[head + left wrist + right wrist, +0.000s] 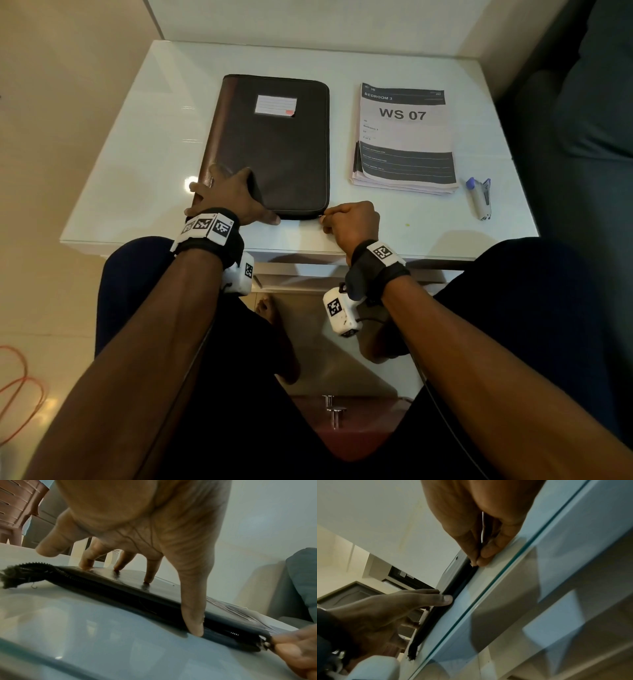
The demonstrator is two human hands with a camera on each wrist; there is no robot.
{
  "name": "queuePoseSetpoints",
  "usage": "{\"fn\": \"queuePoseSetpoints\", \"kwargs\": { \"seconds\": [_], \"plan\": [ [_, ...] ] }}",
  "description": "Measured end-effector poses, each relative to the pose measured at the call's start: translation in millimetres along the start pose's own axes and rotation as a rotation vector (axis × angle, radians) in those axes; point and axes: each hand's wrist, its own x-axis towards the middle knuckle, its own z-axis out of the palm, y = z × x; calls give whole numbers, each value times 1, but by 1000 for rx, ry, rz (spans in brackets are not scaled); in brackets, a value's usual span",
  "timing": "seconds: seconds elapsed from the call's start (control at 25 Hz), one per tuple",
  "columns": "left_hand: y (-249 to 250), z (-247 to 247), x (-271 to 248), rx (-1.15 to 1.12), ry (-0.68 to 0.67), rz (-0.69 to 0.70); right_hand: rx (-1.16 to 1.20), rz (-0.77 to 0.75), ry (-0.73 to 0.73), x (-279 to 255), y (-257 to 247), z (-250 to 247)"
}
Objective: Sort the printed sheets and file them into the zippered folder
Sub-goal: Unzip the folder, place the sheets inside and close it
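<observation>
A dark zippered folder point(274, 144) with a white label lies closed on the white table point(144, 137). My left hand point(229, 198) rests spread on its near left corner, fingertips point(149, 580) pressing the cover and the thumb against the near edge. My right hand point(346, 219) pinches the zipper pull point(265, 643) at the folder's near right corner point(473, 564). A stack of printed sheets point(406, 140), headed "WS 07", lies to the right of the folder. The zipper's frayed tail point(15, 574) sticks out at the near left corner.
A blue and grey stapler point(479, 198) lies at the table's right, beside the sheets. A dark sofa point(582, 120) stands right of the table. An orange cable point(20, 394) lies on the floor at left. My knees are under the table's near edge.
</observation>
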Motion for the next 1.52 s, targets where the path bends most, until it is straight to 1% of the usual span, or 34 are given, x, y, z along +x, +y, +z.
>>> {"fn": "queuePoseSetpoints", "kwargs": {
  "seconds": [0.08, 0.2, 0.32, 0.4, 0.52, 0.8, 1.0, 1.12, 1.24, 1.36, 1.4, 1.52],
  "plan": [
    [4, 3, -1, 12, 36, 15, 78, 43, 2, -9, 0, 8],
    [11, 10, -1, 3, 45, 17, 93, 51, 26, -19, -1, 23],
    [9, -1, -4, -26, 51, 30, 45, -23, 47, -25, 1, 34],
    [1, -14, -2, -39, 44, 61, -7, -68, 27, -29, -1, 40],
    [-9, -26, 0, -80, 22, 69, -57, -132, 3, -34, -9, 57],
    [-31, -35, 4, -171, -4, 139, -63, -250, -89, -50, -34, 110],
    [-42, -37, 12, -188, -7, 146, -100, -324, -144, -55, -46, 145],
    [-42, -36, 13, -188, -19, 152, -121, -328, -172, -56, -47, 159],
    [-42, -32, 14, -186, -15, 139, -94, -323, -182, -59, -46, 158],
    [-42, -29, 15, -221, 3, 113, -32, -308, -167, -59, -38, 138],
    [-42, -28, 14, -240, 15, 101, -9, -285, -147, -57, -33, 127],
    [-34, -24, 14, -273, 33, 95, 22, -200, -21, -38, -15, 84]
  ]
}}
